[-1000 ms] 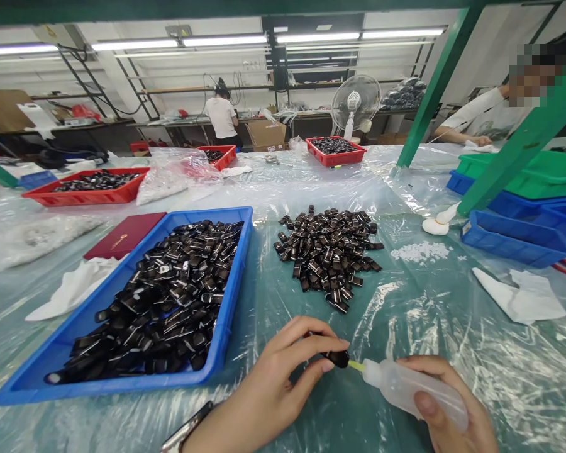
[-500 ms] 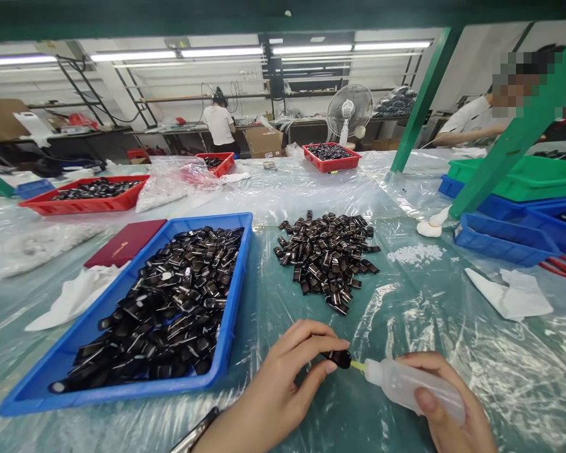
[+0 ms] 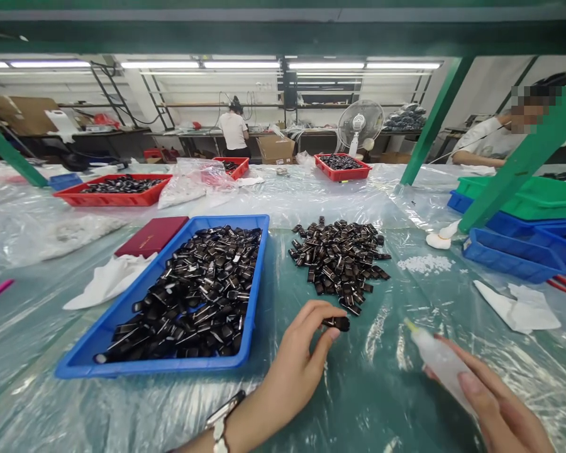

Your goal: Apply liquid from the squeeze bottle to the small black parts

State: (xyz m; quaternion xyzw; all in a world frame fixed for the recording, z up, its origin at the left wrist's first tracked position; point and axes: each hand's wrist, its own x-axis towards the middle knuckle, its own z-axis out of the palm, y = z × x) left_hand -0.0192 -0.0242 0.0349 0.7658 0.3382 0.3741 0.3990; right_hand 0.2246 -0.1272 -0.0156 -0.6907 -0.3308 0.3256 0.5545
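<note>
Between the thumb and fingers of my left hand [image 3: 302, 355] is a small glossy black plastic part [image 3: 338, 323]. My right hand [image 3: 495, 396] is wrapped round a translucent squeeze bottle [image 3: 441, 360] with a yellowish tip, which points up and to the left, apart from the black part. Just beyond my left hand lies a loose pile of similar black parts [image 3: 339, 255]. To its right is a small heap of white bits [image 3: 425, 264]. On the left, a blue tray [image 3: 259, 277] holds many more black parts.
A dark red box [image 3: 151, 236] and white tissue [image 3: 110, 281] lie beside the blue tray. Red trays [image 3: 113, 199] stand farther back. At the right are a green post [image 3: 519, 151], an open blue bin [image 3: 514, 255] and white paper [image 3: 519, 307]. Two people are farther off.
The bottle's tip has come away from the black part; my right hand has drawn it right. My left hand still holds the part, slightly higher in view. The camera view has shifted.
</note>
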